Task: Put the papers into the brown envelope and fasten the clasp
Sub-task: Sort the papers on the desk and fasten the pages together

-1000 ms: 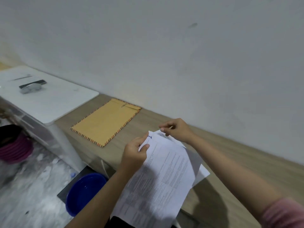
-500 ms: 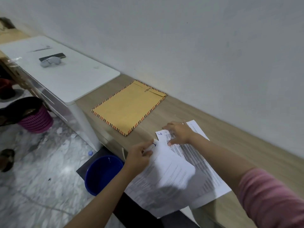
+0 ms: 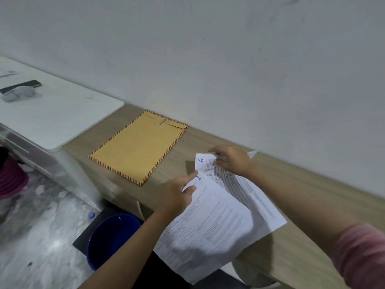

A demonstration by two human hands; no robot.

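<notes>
A brown envelope (image 3: 137,147) with a striped border lies flat on the wooden desk (image 3: 291,255), flap at the far end with a metal clip (image 3: 162,122) on it. To its right are printed papers (image 3: 212,224). My left hand (image 3: 179,192) pinches the top-left corner of the upper sheet and holds it lifted. My right hand (image 3: 231,161) grips the top corner of the lower sheets (image 3: 250,190), marked with a blue number. Both hands are well right of the envelope.
A white side table (image 3: 58,113) at the left carries a dark flat item and a grey object (image 3: 18,93). A blue bucket (image 3: 110,238) stands on the floor below the desk edge. The grey wall runs along the desk's far side.
The view has shifted and come closer. My right hand went from pressing the lower sheet flat to pinching its top corner. My left hand still holds the upper sheet.
</notes>
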